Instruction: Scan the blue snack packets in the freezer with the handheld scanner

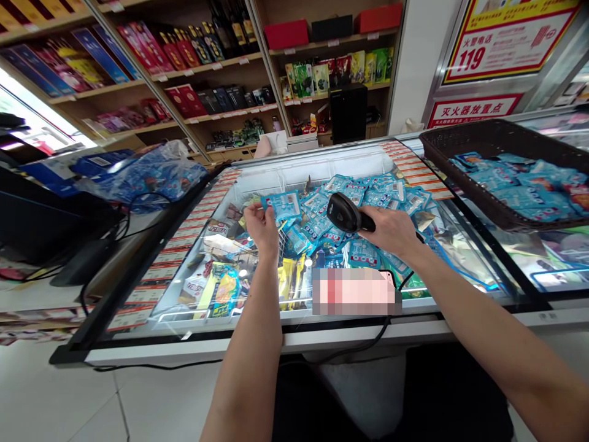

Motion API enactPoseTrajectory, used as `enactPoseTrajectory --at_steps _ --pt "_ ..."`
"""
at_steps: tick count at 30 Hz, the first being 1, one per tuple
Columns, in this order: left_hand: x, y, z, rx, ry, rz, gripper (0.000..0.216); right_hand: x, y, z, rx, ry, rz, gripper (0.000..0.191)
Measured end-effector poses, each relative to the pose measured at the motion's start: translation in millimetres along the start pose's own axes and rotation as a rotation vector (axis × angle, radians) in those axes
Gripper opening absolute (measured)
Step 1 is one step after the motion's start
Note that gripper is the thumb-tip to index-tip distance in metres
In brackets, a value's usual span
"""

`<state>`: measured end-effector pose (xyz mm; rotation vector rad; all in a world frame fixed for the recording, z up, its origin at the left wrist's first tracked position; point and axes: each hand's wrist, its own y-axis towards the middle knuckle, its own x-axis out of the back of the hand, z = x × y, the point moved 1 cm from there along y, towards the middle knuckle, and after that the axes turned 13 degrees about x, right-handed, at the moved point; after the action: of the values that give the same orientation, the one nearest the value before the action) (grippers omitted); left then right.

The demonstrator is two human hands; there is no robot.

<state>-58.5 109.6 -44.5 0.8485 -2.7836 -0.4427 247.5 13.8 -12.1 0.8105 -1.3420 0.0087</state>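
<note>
My left hand (pixel 262 226) is closed on the left end of a blue snack packet (pixel 284 205), whose printed back with a white barcode panel faces up. In my right hand (pixel 391 230) is a black barcode scanner (pixel 344 212); my fingers wrap its handle, and its head points left toward the packet. A pile of similar blue packets (pixel 317 215) lies on the glass top of the freezer, around and under both hands. A phone with a blurred screen (pixel 356 291) lies near the front edge, below the scanner.
At right, a dark brown basket (pixel 460 196) holds more blue packets. A clear plastic bag of blue packs (pixel 151 172) sits at left, by a black monitor (pixel 41 209). The scanner's black cable (pixel 368 342) runs along the freezer's front edge. Stocked shelves (pixel 221 113) stand behind.
</note>
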Motion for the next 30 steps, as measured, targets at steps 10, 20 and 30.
enactPoseTrajectory --at_steps 10,20,30 --pt "24.5 7.4 12.4 0.207 0.477 -0.225 0.034 -6.5 -0.7 -5.3 -0.059 -0.03 0.037 0.034" --pt "3.6 -18.8 -13.2 -0.11 0.822 0.04 0.044 -5.9 -0.3 -6.0 -0.065 -0.045 0.066 0.034" --pt "-0.3 -19.0 -0.4 -0.228 0.867 0.187 0.022 -4.1 0.3 -4.8 -0.074 -0.055 0.081 0.035"
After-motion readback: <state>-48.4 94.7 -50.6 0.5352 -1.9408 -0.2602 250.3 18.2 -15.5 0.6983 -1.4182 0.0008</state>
